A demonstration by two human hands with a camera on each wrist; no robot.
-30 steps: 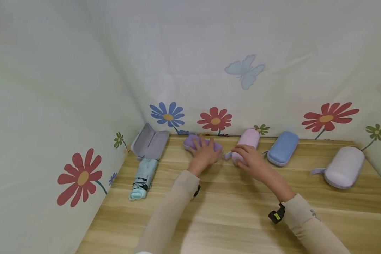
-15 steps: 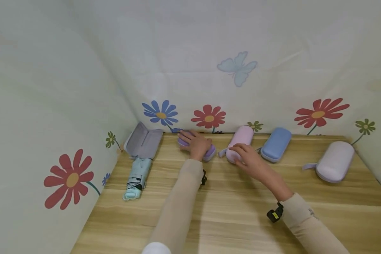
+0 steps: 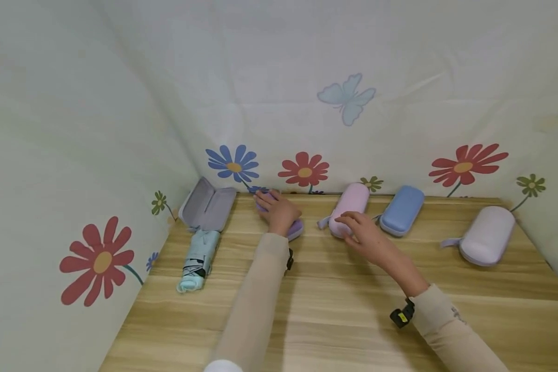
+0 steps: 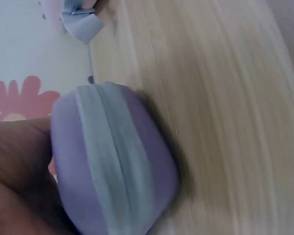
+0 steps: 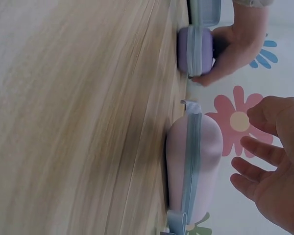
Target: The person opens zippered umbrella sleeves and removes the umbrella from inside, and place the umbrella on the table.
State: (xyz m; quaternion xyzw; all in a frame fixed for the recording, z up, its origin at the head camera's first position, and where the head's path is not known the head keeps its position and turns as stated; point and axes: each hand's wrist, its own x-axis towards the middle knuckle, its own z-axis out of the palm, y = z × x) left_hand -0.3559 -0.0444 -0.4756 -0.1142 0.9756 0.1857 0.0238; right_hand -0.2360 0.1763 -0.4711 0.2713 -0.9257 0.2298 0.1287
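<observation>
My left hand point(image 3: 280, 212) lies across a purple zippered glasses case point(image 3: 296, 230) at the back of the table and grips it. In the left wrist view the purple case point(image 4: 68, 147) shows its pale grey zipper band, with part of the hand against its side. My right hand point(image 3: 372, 237) is held over the near end of a pink glasses case point(image 3: 355, 198), fingers loosely bent. In the right wrist view that hand point(image 5: 281, 161) stands apart from the pink case point(image 5: 209, 156) and holds nothing. The pink case lies zipped on the table.
To the left are an opened grey-lined case point(image 3: 220, 209) and a folded pale teal umbrella point(image 3: 202, 253). A blue case point(image 3: 403, 211) and a whitish pink case point(image 3: 488, 235) lie to the right. A flowered sheet point(image 3: 279, 103) hangs behind the table.
My left hand has shifted from spread fingers on top of the purple case to gripping it; the case has turned slantwise and slid left. The right hand stays by the pink case.
</observation>
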